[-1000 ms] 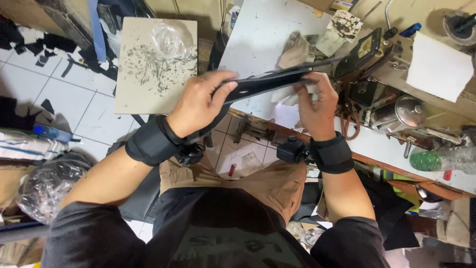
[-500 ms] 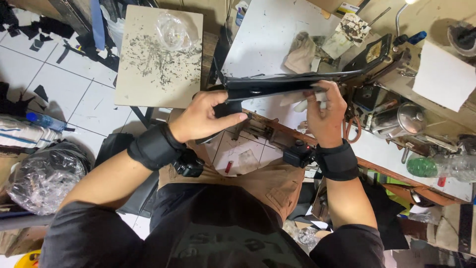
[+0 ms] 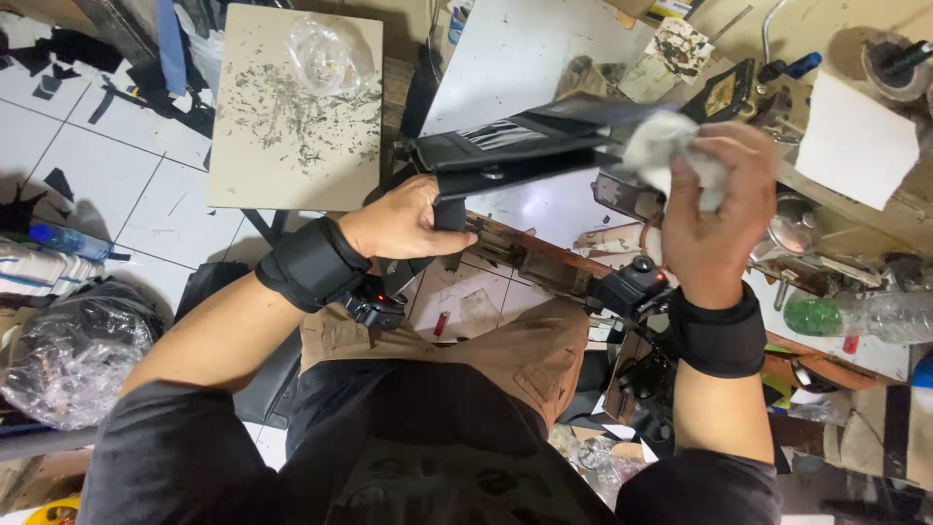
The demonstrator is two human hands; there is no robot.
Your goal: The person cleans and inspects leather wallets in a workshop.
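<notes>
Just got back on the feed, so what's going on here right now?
A seated person holds a flat black leather piece up over a cluttered workbench. The left hand grips its near edge from below, while the right hand presses a crumpled white cloth against its far end. Both wrists wear black bands. A speckled board stands to the left.

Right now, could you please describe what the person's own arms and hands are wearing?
Both hands are bare. The left hand and right hand each have a wide black wrist strap carrying a small black boxy device on the inner wrist. Dark long sleeves are pushed up near the elbows.
</notes>
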